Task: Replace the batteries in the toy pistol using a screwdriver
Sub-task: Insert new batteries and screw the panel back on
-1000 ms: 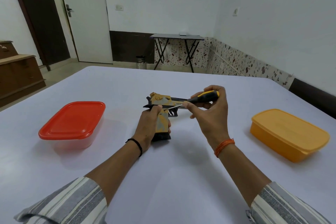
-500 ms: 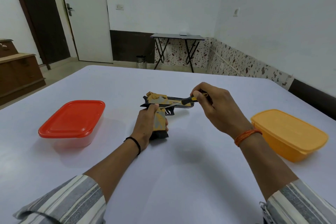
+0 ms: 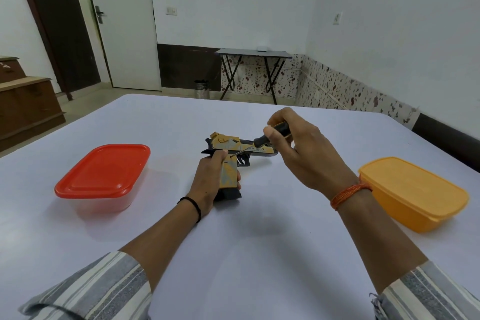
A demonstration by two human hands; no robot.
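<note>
Left hand [image 3: 207, 184] grips one pistol [image 3: 230, 161]; right hand [image 3: 304, 153] clasps one screwdriver [image 3: 259, 141]; two boxes [image 3: 102, 176] [image 3: 413, 192] flank them on the surface [image 3: 259, 254].

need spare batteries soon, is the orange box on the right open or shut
Shut. The orange box has its lid sitting flat over the rim all round, with no gap showing. What is inside cannot be seen.

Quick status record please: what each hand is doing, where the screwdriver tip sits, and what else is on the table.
left hand: grips the pistol by its handle, holding it on the table
right hand: holds the screwdriver by its black handle
screwdriver tip: at the top of the grip, by the left thumb
red-lidded box: left of the pistol, shut
orange box: right of it, shut
batteries: none visible
</note>
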